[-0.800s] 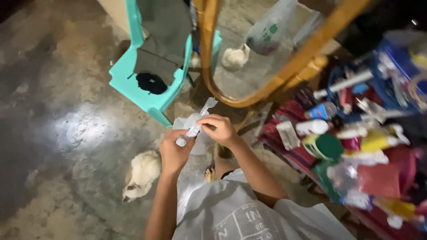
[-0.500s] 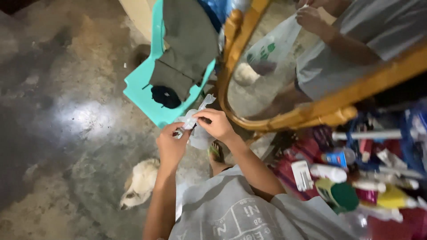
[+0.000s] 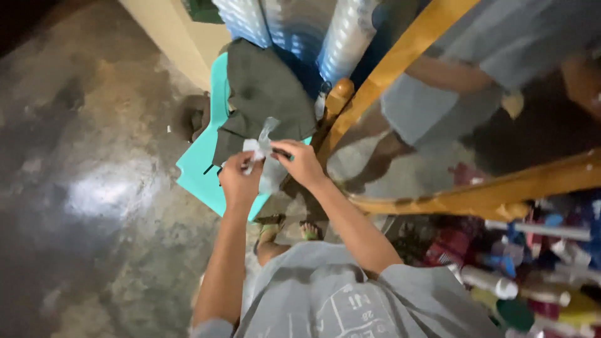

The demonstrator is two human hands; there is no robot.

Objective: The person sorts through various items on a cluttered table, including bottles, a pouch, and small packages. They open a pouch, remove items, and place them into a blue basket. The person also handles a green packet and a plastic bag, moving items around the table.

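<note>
Pinching a small crumpled piece of clear plastic wrapper (image 3: 261, 149) between both hands, we hold it out at chest height, in front of the grey shirt (image 3: 338, 300) and above our sandalled feet. Our left hand (image 3: 239, 178) closes its thumb and fingers on the lower, bunched end, while our right hand (image 3: 304, 164) grips the other side from the right, fingertips curled in on the film. Holding it from two sides this way keeps the thin plastic taut between the hands, and a loose strip stands up above the fingers. Both grips are clenched on the wrapper; neither hand is free.

Just beyond the hands stands a turquoise plastic chair (image 3: 195, 168) with a dark olive cloth (image 3: 266, 94) draped over its seat and back. To the right leans a mirror with a curved wooden frame (image 3: 400, 59), reflecting our own figure. Bottles and tubes (image 3: 532, 294) crowd the lower right, and the bare concrete floor (image 3: 87, 188) shines on the left.
</note>
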